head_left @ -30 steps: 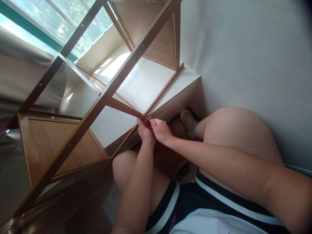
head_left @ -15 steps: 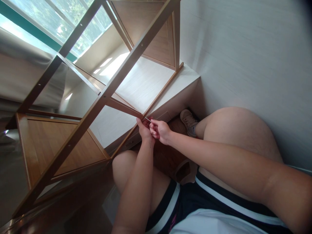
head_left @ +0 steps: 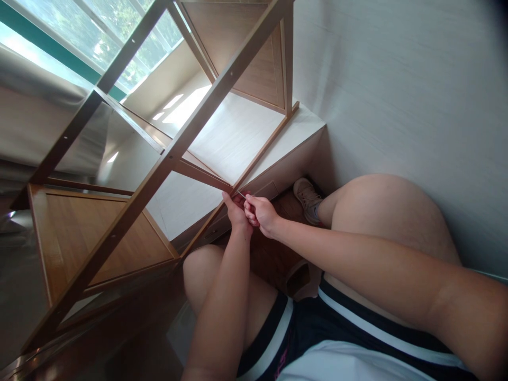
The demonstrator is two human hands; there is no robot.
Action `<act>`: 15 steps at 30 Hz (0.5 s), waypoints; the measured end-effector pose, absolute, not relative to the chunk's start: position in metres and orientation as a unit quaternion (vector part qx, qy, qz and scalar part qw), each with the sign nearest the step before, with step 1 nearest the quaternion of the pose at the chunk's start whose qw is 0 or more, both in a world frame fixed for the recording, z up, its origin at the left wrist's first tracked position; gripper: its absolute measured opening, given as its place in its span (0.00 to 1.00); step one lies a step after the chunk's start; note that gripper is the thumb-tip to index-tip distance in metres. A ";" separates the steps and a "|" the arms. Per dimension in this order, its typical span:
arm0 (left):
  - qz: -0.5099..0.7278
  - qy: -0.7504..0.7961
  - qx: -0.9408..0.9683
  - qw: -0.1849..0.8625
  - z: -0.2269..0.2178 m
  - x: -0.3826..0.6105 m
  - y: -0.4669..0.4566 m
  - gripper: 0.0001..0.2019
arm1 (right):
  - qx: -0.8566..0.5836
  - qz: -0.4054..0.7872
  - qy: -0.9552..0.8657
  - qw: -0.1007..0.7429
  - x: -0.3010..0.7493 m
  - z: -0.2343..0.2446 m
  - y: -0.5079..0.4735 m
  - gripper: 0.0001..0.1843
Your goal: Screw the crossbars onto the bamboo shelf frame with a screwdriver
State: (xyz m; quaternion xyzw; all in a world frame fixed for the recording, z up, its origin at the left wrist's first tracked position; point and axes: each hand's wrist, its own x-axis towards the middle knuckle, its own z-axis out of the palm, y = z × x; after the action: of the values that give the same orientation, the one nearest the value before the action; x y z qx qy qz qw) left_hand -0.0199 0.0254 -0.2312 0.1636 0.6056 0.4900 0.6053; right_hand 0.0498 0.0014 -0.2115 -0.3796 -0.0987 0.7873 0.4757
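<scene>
A wooden shelf frame (head_left: 166,159) lies tilted across my lap, its rails running from lower left to upper right. My right hand (head_left: 260,213) is closed on a small screwdriver (head_left: 241,196) with a thin metal shaft and a red handle, its tip at the joint where a cross rail meets the frame's lower rail. My left hand (head_left: 237,214) is closed just beside it, against the same joint, thumb up along the rail. Both hands touch each other.
A brown shelf panel (head_left: 99,233) sits in the frame at lower left, another at the top. A white wall (head_left: 397,90) rises on the right. My knees, a shoe (head_left: 307,197) and the dark wood floor lie below. A window is at the upper left.
My right hand has turned slightly and curled tighter round the screwdriver at the joint. My left hand and the frame have stayed in place.
</scene>
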 end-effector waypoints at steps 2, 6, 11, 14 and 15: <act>0.483 0.607 0.162 0.610 -0.229 -0.019 0.025 0.39 | -0.383 0.785 -0.104 0.475 0.050 -0.212 0.001 0.19; 0.478 0.607 0.164 0.614 -0.226 -0.019 0.024 0.40 | -0.395 0.781 -0.117 0.470 0.050 -0.213 0.001 0.18; 0.483 0.602 0.168 0.614 -0.227 -0.018 0.024 0.40 | -0.431 0.760 -0.155 0.462 0.048 -0.214 0.002 0.20; 0.488 0.595 0.170 0.616 -0.227 -0.018 0.025 0.39 | -0.467 0.723 -0.197 0.469 0.047 -0.217 0.002 0.22; 0.489 0.592 0.170 0.618 -0.227 -0.018 0.025 0.39 | -0.481 0.706 -0.214 0.473 0.047 -0.218 0.001 0.22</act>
State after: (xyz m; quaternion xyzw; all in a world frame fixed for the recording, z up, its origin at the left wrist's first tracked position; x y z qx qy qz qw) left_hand -0.0178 0.0250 -0.2271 0.1698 0.5920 0.4886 0.6181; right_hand 0.0466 0.0014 -0.2182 -0.4813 -0.2144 0.7058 0.4734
